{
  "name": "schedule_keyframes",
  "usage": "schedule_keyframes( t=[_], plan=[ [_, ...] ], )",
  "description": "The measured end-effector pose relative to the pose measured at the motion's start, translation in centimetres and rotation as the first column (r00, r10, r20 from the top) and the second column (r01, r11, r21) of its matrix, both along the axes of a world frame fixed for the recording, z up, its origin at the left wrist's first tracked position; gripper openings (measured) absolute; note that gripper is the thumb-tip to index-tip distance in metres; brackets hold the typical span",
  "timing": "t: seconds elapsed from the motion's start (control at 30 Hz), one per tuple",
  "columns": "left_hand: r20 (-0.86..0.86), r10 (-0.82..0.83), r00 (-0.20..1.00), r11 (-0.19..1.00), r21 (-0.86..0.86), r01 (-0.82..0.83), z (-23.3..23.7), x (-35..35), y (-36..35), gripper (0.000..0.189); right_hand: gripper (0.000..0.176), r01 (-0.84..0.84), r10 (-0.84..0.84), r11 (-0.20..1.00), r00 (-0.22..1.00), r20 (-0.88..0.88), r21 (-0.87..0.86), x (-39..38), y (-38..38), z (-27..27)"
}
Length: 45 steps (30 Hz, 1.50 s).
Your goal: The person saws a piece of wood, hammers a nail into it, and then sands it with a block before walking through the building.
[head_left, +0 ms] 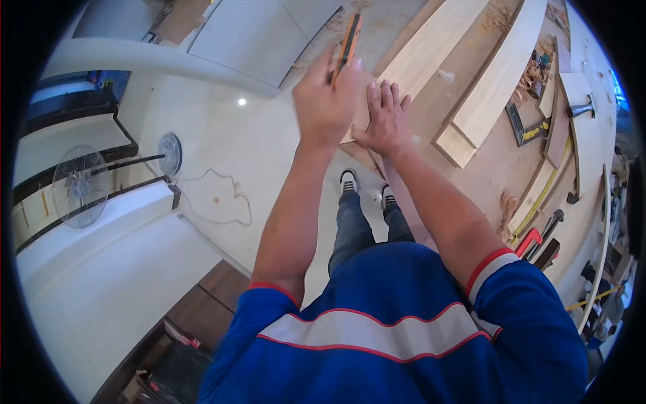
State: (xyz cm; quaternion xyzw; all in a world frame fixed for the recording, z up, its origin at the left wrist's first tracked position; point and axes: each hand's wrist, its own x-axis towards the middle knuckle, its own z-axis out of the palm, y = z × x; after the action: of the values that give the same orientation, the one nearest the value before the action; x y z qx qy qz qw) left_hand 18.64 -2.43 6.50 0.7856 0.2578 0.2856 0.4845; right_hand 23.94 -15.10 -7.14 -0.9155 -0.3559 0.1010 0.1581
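My left hand (328, 104) is closed in a fist around a tool with an orange-and-black handle (348, 47). The handle points up and away from me; its far end is blurred, so its kind does not show. Beside it, my right hand (387, 124) lies with fingers stretched on the near end of a pale wooden plank (431, 47). Part of that end is hidden under the hands.
Another pale plank (501, 74) lies to the right on the workbench (464, 182), amid wood shavings. Farther right are a black-and-yellow square frame piece (525, 128), a hammer (582, 108) and a red-handled tool (530, 242). A standing fan (81, 187) and its cord (245, 209) are on the left.
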Motion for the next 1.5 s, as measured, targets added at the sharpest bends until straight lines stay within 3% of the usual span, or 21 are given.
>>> schedule_keyframes(
  t=[0.07,0.13,0.23,0.27,0.37,0.47,0.57,0.67,0.87,0.97,1.07,1.13,1.2,1.23,1.3,1.37,1.5],
  plan=[
    [0.142,0.017,0.99,0.959,0.276,-0.056,2.4,-4.6,-0.5,0.051,0.11,0.047,-0.047,0.999,0.999,0.003,-0.007,0.1,0.2,0.4],
    [0.185,0.079,0.979,0.952,0.276,-0.129,0.5,-7.9,-0.1,0.062,0.111,0.077,-0.076,0.995,0.997,0.01,-0.062,0.6,0.5,1.7],
    [-0.015,0.221,0.975,0.966,0.144,-0.216,-3.5,-13.6,0.1,0.068,0.113,0.196,-0.174,0.962,0.977,-0.124,0.193,2.2,-1.3,2.5],
    [-0.119,0.251,0.961,0.967,0.081,-0.243,-5.0,-14.5,0.2,0.068,0.115,0.186,-0.18,0.967,0.983,-0.047,0.174,2.9,-2.0,3.0],
    [-0.247,0.3,0.921,0.925,-0.159,-0.344,-10.7,-15.5,0.4,0.066,0.115,0.231,-0.196,0.932,0.97,-0.147,0.278,3.5,-4.0,4.7],
    [-0.312,0.29,0.905,0.833,-0.383,-0.399,-15.2,-14.8,0.6,0.032,0.115,0.205,-0.169,0.891,0.978,-0.124,0.406,3.0,-4.1,7.2],
    [-0.36,0.236,0.903,0.643,-0.638,-0.423,-14.5,-12.7,0.5,0.017,0.114,0.093,-0.073,0.895,0.995,-0.062,0.437,1.7,-3.4,10.3],
    [-0.316,0.14,0.938,0.541,-0.769,-0.34,-15.1,-11.8,0.6,0.018,0.113,-0.048,0.133,0.876,0.98,-0.145,0.479,-0.2,-3.0,12.7],
    [-0.254,0.069,0.965,0.504,-0.826,-0.254,-15.6,-11.9,-0.7,0.021,0.114,-0.22,0.267,0.943,0.948,-0.173,0.251,-4.0,-7.4,12.0],
    [-0.481,-0.001,0.877,0.59,-0.708,-0.388,-15.3,-12.0,0.0,0.028,0.115,-0.208,0.234,0.971,0.931,-0.282,0.122,-6.6,-10.8,10.7],
    [-0.361,0.139,0.922,0.924,-0.288,-0.252,-17.1,-13.3,-0.1,0.042,0.117,-0.147,0.187,0.981,0.899,-0.397,0.128,-9.1,-13.4,8.7],
    [-0.371,0.175,0.912,0.96,-0.141,-0.242,-16.8,-13.5,0.1,0.068,0.121,-0.131,0.144,0.99,0.888,-0.437,0.06,-9.9,-14.6,7.6],
    [-0.199,0.107,0.974,0.975,-0.173,-0.142,-20.5,-14.0,1.4,0.084,0.123,-0.161,0.199,0.979,0.891,-0.407,0.127,-9.5,-16.2,4.8],
    [-0.242,0.023,0.97,0.966,-0.246,-0.084,-20.7,-14.3,2.0,0.091,0.124,-0.142,0.178,0.983,0.878,-0.445,0.114,-9.1,-16.3,5.2],
    [-0.347,-0.041,0.937,0.996,-0.091,0.01,-20.9,-14.7,3.3,0.102,0.12,-0.12,0.163,0.984,0.897,-0.412,0.128,-8.8,-16.4,5.6],
    [-0.412,-0.06,0.909,0.998,-0.001,0.065,-19.8,-14.4,3.8,0.105,0.117,-0.091,0.125,0.991,0.904,-0.409,0.101,-8.5,-16.5,6.3],
    [-0.437,-0.097,0.894,0.995,-0.012,0.102,-18.9,-13.2,4.2,0.106,0.115,-0.066,0.087,0.996,0.902,-0.424,0.065,-8.7,-17.0,6.9]
  ],
)
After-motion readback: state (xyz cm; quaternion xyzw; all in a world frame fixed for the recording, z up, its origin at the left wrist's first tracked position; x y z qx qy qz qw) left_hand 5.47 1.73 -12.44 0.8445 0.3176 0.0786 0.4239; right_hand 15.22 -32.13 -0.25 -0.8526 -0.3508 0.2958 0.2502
